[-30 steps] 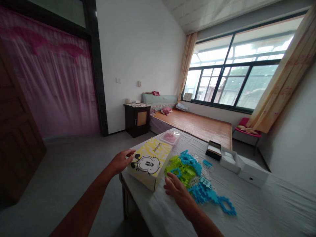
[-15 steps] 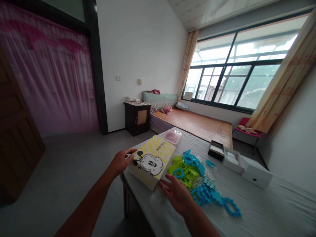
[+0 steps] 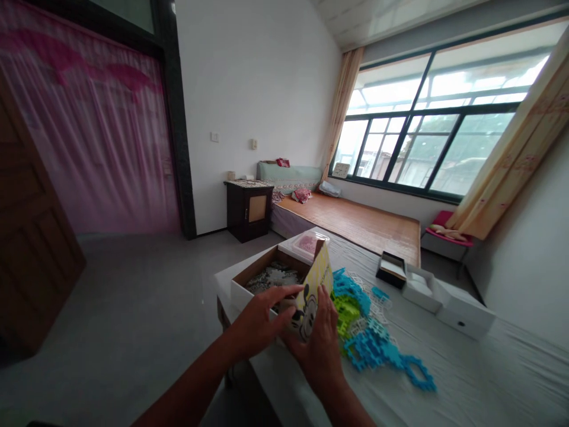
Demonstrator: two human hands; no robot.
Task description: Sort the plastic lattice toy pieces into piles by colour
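Observation:
A yellow and white box lid (image 3: 322,274) with a cartoon dog on it stands tilted up on the right side of a white cardboard box (image 3: 240,293). Both my hands hold the lid: my left hand (image 3: 271,311) by its near left edge, my right hand (image 3: 320,338) against its printed face. Grey and clear plastic pieces (image 3: 278,276) fill the uncovered box. Just right of the lid lies a pile of interlocking plastic pieces, lime green (image 3: 347,314) and blue (image 3: 371,350), with some white ones among them.
Behind the box sits a clear plastic tub (image 3: 311,242) with pink contents. Farther right on the cloth-covered table (image 3: 448,367) are a small black box (image 3: 391,270) and white boxes (image 3: 464,314). A bed (image 3: 355,219) stands beyond the table.
The lid has come up off the box and swung to the right, uncovering the plastic pieces inside. My left hand has moved right, across the box, and my right hand now presses on the lid.

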